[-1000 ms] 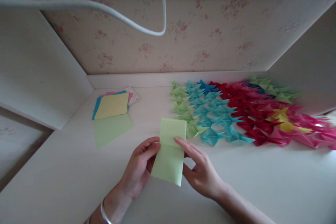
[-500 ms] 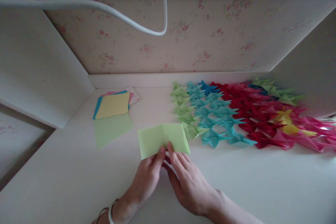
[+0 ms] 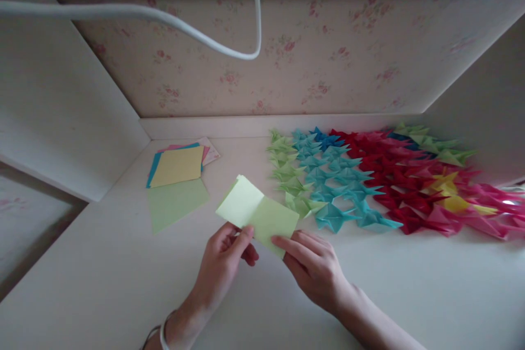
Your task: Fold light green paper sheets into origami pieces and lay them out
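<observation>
A light green sheet of origami paper (image 3: 270,219), folded into a rectangle with a crease across its middle, is held tilted above the white desk. Its left end points up and away, and its right end dips toward me. My left hand (image 3: 223,254) pinches the near edge close to the crease, thumb on top. My right hand (image 3: 314,262) grips the right end, with a finger lying on the paper's face and the thumb partly hidden.
Rows of folded paper cranes in green, turquoise (image 3: 334,216), red (image 3: 410,216), pink and yellow cover the desk's right side. At left lie stacked paper squares, yellow (image 3: 177,167) on top, overlapping a green sheet (image 3: 178,205). A white cable (image 3: 197,35) hangs in front.
The folded paper has turned clockwise, its left end rising and its right end dropping. My right hand has moved right, from the crease to the right end.
</observation>
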`<action>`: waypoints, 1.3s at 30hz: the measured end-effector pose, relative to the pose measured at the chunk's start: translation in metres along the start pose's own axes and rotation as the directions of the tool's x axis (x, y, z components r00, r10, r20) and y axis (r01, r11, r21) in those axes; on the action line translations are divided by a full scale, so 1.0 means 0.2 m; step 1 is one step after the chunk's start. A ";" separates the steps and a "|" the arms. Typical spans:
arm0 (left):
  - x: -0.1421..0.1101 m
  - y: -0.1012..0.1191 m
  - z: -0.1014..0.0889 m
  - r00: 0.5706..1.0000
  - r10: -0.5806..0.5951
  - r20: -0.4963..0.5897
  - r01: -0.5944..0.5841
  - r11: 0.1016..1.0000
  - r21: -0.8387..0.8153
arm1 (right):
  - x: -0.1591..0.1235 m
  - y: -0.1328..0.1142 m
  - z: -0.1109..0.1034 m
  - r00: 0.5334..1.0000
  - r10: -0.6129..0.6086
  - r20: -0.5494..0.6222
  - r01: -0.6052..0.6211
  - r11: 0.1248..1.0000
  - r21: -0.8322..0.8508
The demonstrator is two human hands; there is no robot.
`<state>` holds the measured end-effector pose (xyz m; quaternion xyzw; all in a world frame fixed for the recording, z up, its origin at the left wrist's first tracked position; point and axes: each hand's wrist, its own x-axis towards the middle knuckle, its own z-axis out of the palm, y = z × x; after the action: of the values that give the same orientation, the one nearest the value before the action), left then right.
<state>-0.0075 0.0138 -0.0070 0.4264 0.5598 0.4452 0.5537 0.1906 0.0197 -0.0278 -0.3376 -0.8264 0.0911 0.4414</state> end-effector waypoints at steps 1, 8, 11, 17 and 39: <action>0.00 0.00 0.00 1.000 0.004 0.011 -0.004 1.000 -0.021 | 0.00 0.00 0.00 0.999 -0.029 0.019 0.029 1.000 -0.002; 0.03 -0.02 0.00 1.000 -0.019 -0.001 0.018 0.993 -0.114 | -0.01 0.00 0.02 0.996 -0.088 0.031 0.089 0.996 -0.022; 0.03 -0.01 0.00 1.000 -0.014 -0.028 0.012 0.997 -0.080 | -0.02 0.00 0.02 0.997 0.020 -0.072 -0.023 0.999 -0.033; 0.01 -0.01 0.00 1.000 -0.004 -0.019 0.002 0.996 -0.093 | -0.01 0.00 0.00 0.997 0.064 -0.053 -0.058 0.994 0.098; -0.07 -0.03 0.06 0.990 0.135 -0.037 -0.139 0.972 -0.192 | 0.04 -0.03 0.01 0.717 0.694 -0.063 -0.596 0.657 0.462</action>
<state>0.0058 -0.0014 -0.0094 0.4026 0.4897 0.5399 0.5537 0.1828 0.0203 -0.0211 -0.5183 -0.5541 0.3730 0.5340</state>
